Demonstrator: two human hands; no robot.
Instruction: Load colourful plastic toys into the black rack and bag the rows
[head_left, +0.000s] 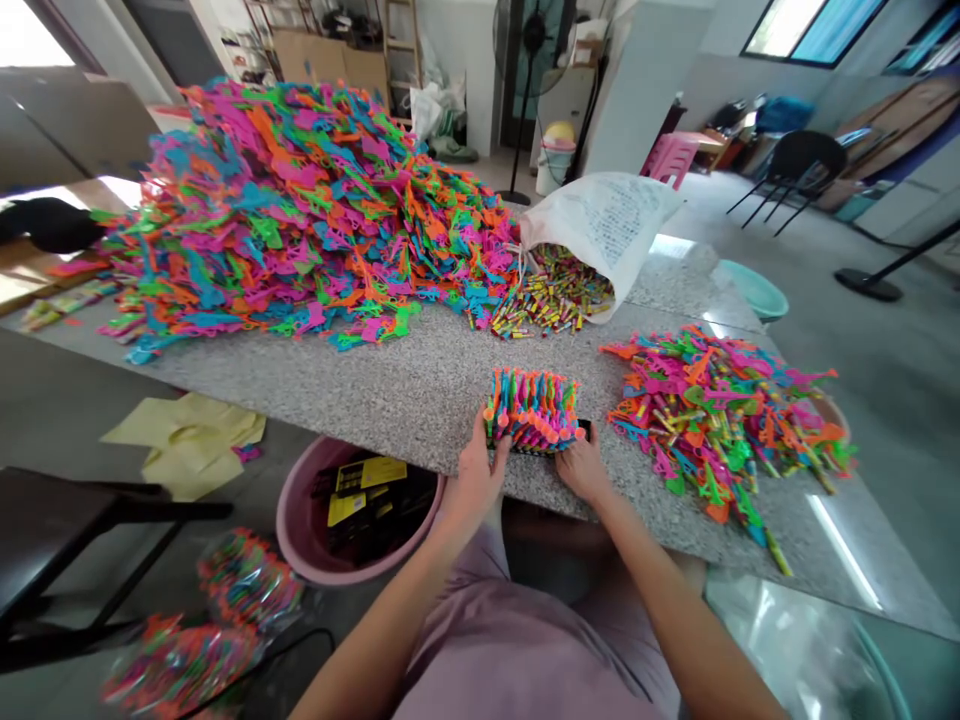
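At the table's near edge sits a small black box packed with upright plastic toys in orange, pink, green and blue. My left hand grips its left end, the thumb against the front of the toys. My right hand is closed around the right end, its fingers at the black corner. Most of the box is hidden by the toys and my hands. To the right lies a loose pile of similar toys, many with small yellow tubes attached.
A tall heap of plastic toys covers the table's far left. Beside it a white sack spills small yellow-red tubes. Below the edge stands a pink tub of black and yellow packaging. Bagged toys lie on the floor.
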